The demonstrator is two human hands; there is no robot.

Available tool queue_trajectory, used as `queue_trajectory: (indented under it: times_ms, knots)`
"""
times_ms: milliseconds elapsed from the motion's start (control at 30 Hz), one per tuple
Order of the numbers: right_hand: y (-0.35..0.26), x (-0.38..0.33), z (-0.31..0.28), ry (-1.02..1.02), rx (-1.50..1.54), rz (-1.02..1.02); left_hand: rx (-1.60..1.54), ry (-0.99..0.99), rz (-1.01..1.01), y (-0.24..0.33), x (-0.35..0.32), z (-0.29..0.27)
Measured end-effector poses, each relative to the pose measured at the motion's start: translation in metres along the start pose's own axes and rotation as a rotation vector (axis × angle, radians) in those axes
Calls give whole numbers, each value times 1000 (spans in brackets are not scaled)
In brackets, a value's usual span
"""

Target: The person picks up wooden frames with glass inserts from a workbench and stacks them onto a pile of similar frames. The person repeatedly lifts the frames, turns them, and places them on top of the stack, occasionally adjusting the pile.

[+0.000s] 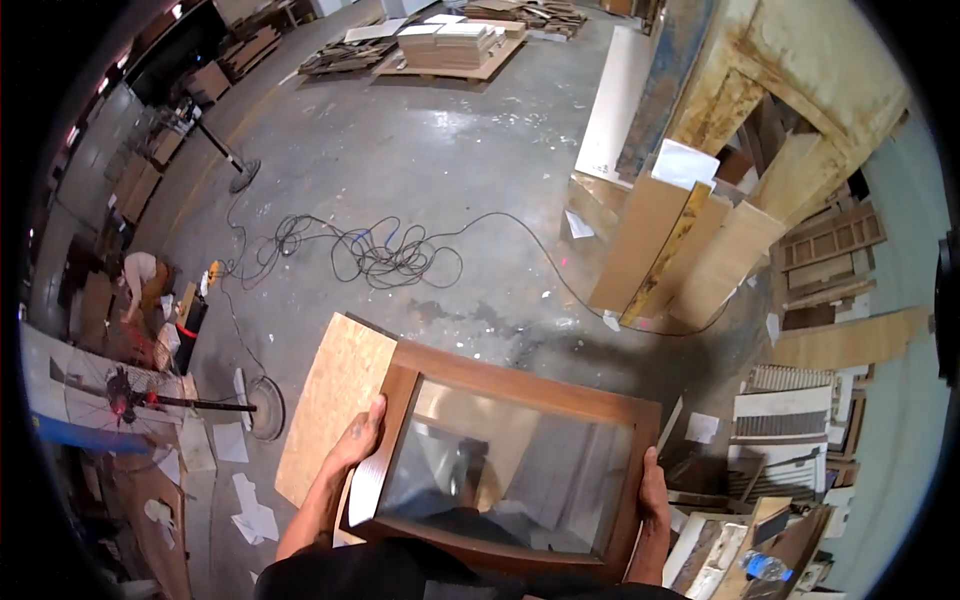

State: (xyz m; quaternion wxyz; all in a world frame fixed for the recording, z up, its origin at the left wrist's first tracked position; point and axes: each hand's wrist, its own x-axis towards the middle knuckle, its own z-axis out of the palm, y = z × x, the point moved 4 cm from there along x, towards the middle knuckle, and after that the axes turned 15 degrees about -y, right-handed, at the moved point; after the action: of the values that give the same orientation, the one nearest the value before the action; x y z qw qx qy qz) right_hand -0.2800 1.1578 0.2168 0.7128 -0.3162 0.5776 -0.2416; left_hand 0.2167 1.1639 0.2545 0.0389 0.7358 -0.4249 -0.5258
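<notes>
A brown wooden frame with a glass pane (505, 465) is held level in front of my body. My left hand (362, 432) grips its left side, the thumb lying along the wood and the other fingers hidden beneath. On the right side my right hand (653, 490) closes round the edge, thumb up. A white sheet (370, 487) shows by the left edge of the frame, under my left hand. Below and left of the frame is a light wooden board (335, 400). The glass mirrors a dark shape.
A tangled black cable (390, 250) runs across the floor. At left stand a pedestal fan (120, 395) and a crouching person (145, 290). Boards (650, 250) lean at the right, with louvred panels (785, 430) and a water bottle (766, 567) nearer. Stacked panels (450, 48) lie far off.
</notes>
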Motion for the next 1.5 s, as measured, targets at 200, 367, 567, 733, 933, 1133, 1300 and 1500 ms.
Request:
queue_trajectory:
  times_ms: [200,367,567,733,933,1133,1300,1500]
  knots:
    - [-75,81,-27,58,-84,1,-145,-68,88,39,78,-32]
    - [-183,208,-2,100,-111,84,-324,-156,51,104,200,-96]
    - [-339,371,30,13,-51,-104,-239,-168,7,189,375,-235]
    - [-445,478,21,-3,-12,-48,-239,-14,48,301,425,-343]
    - [-562,638,4,-131,168,-1,-306,-18,223,374,573,-434]
    - [-727,771,-3,-99,166,-52,-369,28,89,503,657,-514]
    - [-817,863,-24,-20,101,23,-575,-135,129,573,745,-558]
    - [-886,954,-96,62,251,1,-556,-371,92,704,871,-600]
